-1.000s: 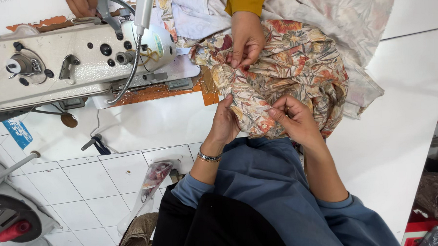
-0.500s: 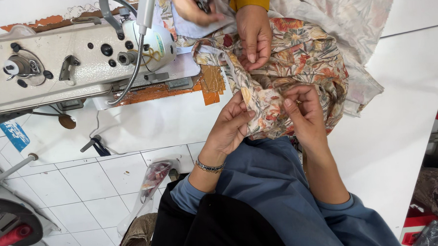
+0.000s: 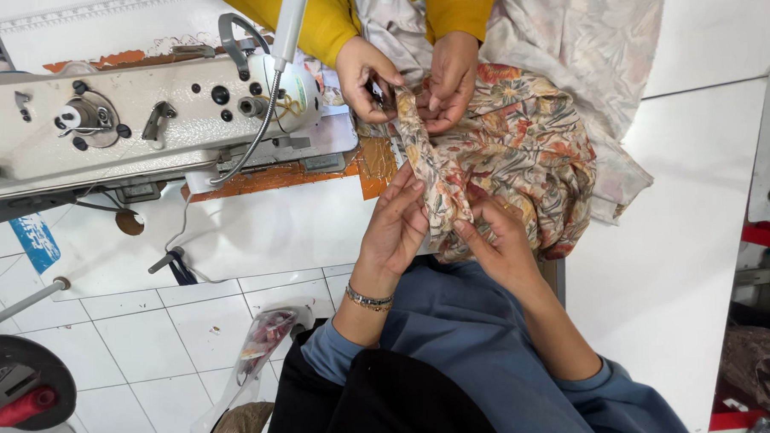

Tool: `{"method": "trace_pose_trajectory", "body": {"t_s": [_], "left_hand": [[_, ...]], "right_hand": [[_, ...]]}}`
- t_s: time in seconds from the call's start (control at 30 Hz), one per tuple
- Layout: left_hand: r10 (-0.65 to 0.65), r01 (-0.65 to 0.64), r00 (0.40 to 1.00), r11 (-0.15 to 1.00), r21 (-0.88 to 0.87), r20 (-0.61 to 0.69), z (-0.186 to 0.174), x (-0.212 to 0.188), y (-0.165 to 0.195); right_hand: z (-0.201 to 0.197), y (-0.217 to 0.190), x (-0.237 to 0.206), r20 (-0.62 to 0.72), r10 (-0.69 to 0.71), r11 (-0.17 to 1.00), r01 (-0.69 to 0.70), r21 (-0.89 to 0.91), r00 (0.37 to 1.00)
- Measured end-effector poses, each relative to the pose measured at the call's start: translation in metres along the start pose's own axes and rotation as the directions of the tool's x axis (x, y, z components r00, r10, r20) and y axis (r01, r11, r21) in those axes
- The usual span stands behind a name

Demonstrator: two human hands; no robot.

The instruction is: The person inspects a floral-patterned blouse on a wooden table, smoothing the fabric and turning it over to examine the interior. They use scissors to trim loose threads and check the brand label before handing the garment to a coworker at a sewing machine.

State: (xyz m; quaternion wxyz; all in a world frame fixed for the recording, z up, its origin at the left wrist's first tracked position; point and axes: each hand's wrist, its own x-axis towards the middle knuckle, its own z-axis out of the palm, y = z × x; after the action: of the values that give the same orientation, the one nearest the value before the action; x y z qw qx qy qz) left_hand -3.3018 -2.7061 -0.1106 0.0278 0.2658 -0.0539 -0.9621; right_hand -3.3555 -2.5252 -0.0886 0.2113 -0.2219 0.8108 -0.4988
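Note:
A floral fabric in orange, beige and green lies bunched on the white table. My left hand and my right hand both pinch a narrow folded strip of this fabric at its near end. Across the table a person in yellow sleeves holds the strip's far end with two hands; a small dark tool shows between those fingers. A bracelet sits on my left wrist.
A white industrial sewing machine stands on the table's left half, with a lamp arm over it. A pale printed cloth lies under the floral one. A plastic bag hangs below the table over tiled floor.
The other person's hands came together on the strip's far end. My hands shifted along the strip, which now stretches taut between the two of us.

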Motion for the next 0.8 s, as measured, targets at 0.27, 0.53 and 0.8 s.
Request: {"method": "trace_pose_trajectory", "body": {"t_s": [0.27,0.53,0.8], "left_hand": [[0.007,-0.093,0.993,0.664,0.742,0.118,0.005,-0.035,-0.024],[-0.105,0.063,0.993,0.838,0.542,0.046,-0.017,-0.053,-0.033],[-0.109,0.091,0.994,0.914,0.395,0.022,-0.016,-0.062,-0.033]], "right_hand": [[-0.009,0.014,-0.019,-0.044,0.225,0.913,-0.195,0.357,0.973],[-0.014,0.008,-0.015,-0.104,0.139,0.862,-0.068,0.503,0.985],[-0.020,-0.002,-0.006,-0.103,0.154,0.907,-0.099,0.408,0.983]]}}
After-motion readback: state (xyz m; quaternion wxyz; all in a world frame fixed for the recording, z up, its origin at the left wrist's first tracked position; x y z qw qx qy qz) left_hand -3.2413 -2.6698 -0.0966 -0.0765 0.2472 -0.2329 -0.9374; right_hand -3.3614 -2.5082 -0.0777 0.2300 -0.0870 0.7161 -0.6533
